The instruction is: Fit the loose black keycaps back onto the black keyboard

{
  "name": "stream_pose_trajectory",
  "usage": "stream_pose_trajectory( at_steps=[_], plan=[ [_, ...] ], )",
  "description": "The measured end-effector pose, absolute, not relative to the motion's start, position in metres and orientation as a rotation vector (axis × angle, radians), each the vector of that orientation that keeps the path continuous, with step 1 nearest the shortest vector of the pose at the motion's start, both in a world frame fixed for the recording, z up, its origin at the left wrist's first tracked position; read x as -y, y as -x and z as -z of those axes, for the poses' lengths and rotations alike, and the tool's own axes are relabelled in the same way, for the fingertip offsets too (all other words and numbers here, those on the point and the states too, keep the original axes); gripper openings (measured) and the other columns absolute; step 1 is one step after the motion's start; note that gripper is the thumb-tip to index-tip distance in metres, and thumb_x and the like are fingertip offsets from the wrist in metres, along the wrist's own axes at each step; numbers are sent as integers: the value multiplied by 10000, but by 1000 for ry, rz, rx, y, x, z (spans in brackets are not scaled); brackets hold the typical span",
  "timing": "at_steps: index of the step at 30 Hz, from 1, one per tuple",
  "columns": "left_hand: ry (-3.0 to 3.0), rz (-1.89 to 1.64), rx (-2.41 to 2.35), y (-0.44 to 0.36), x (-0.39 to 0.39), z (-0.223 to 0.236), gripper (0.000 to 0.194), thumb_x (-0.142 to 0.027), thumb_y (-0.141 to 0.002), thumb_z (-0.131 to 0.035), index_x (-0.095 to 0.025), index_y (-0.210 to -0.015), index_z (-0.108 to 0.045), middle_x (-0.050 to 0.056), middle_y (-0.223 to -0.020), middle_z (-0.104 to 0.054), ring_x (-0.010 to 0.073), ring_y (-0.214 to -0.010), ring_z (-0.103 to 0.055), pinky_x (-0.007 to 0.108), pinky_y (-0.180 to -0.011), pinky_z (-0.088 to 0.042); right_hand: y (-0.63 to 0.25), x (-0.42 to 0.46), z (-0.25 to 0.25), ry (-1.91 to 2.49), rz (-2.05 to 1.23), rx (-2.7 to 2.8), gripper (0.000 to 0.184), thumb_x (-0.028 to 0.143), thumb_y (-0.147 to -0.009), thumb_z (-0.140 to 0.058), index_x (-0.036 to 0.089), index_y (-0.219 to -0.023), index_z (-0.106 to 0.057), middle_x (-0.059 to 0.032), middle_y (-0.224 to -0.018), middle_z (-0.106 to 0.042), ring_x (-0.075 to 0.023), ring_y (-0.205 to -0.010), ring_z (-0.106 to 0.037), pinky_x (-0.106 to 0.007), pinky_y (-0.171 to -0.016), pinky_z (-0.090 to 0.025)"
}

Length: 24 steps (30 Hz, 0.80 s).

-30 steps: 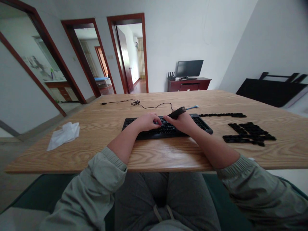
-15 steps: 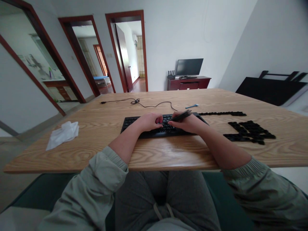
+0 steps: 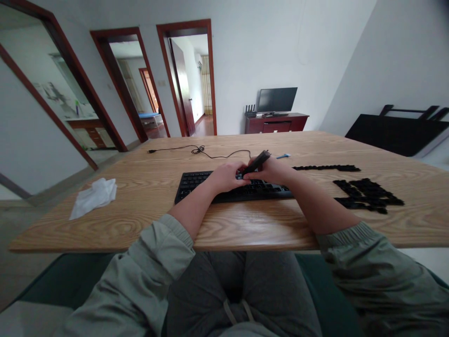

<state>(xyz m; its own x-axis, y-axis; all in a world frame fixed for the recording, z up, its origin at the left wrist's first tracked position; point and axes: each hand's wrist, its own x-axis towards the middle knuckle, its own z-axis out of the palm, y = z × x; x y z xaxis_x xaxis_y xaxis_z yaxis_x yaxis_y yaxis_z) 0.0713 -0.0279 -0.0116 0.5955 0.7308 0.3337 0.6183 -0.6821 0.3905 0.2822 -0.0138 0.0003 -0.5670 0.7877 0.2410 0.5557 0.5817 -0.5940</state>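
Note:
A black keyboard (image 3: pixel 192 183) lies on the wooden table in front of me, with keycaps off in part of its middle and right. My right hand (image 3: pixel 271 171) is closed round a dark, thick stick-like tool (image 3: pixel 258 160), tilted with its lower end down at the keys. Close beside it, my left hand (image 3: pixel 229 177) rests over the middle of the keyboard, fingers curled in and pinched near the tool's lower end. What those fingers hold, if anything, is hidden. Loose black keycaps (image 3: pixel 372 194) lie grouped in rows to the right.
Behind the keyboard runs its black cable (image 3: pixel 198 149). A line of small black keycaps (image 3: pixel 326 167) and a small blue brush-like thing (image 3: pixel 283 156) lie at the right rear. Crumpled white tissue (image 3: pixel 94 197) sits at the table's left. The table's front edge is near my forearms.
My left hand has shifted right along the keyboard, closer to my right hand. The dark tool now stands more upright, its upper end farther left and higher.

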Motion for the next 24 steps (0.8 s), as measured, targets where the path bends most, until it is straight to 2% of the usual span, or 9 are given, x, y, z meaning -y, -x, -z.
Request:
stream_pose_trajectory(
  at_steps=[5,9,12,15,18,20,24],
  plan=[
    [-2593,-765,-1234,-72,25,13,239,-356,-845,-623,-189,-1010,-666,41,-914,-706,180,-792,-634,292,-708,-477,-271,21,18,1094,-545,2205,321,469,-841,-623,161,-900,-691,-50,-805,-683,-171,-700,-565,-283,-631,-392],
    [-2556,-786,-1280,-60,23,15,293,-449,-857,-608,-172,-949,-625,45,-864,-678,178,-750,-601,286,-658,-448,-267,41,34,1093,-424,2212,201,327,-836,-562,150,-882,-645,-15,-708,-613,-141,-641,-514,-265,-610,-347],
    [-2543,-815,-1334,-54,22,18,300,-465,-872,-581,-168,-906,-608,53,-853,-672,182,-748,-592,292,-660,-444,-266,48,38,1051,-341,2332,267,256,-805,-552,144,-1015,-671,-5,-700,-618,-138,-616,-508,-267,-623,-348],
    [-2552,-843,-1357,-53,21,22,277,-438,-900,-545,-169,-928,-605,67,-890,-683,197,-791,-612,304,-696,-458,-264,47,39,986,-208,2469,367,245,-809,-553,142,-1127,-704,-24,-732,-658,-147,-629,-527,-283,-677,-375],
    [-2585,-832,-1386,-55,22,25,289,-423,-945,-479,-170,-1005,-604,83,-929,-690,218,-847,-637,324,-749,-475,-263,45,40,975,-113,2530,436,265,-849,-548,166,-1247,-697,-69,-875,-713,-174,-743,-595,-303,-766,-402],
    [-2623,-822,-1423,-57,23,26,324,-436,-969,-435,-166,-1044,-598,99,-955,-691,236,-880,-648,342,-777,-480,-263,45,42,983,-70,2542,430,291,-888,-531,181,-1269,-696,-91,-960,-719,-186,-813,-618,-314,-809,-407],
    [-2677,-809,-1512,-60,25,28,353,-437,-993,-387,-152,-1057,-587,127,-991,-693,265,-923,-654,370,-809,-473,-263,43,45,980,-67,2544,398,296,-925,-511,189,-1250,-713,-88,-921,-713,-172,-776,-615,-305,-785,-418]
  ],
)
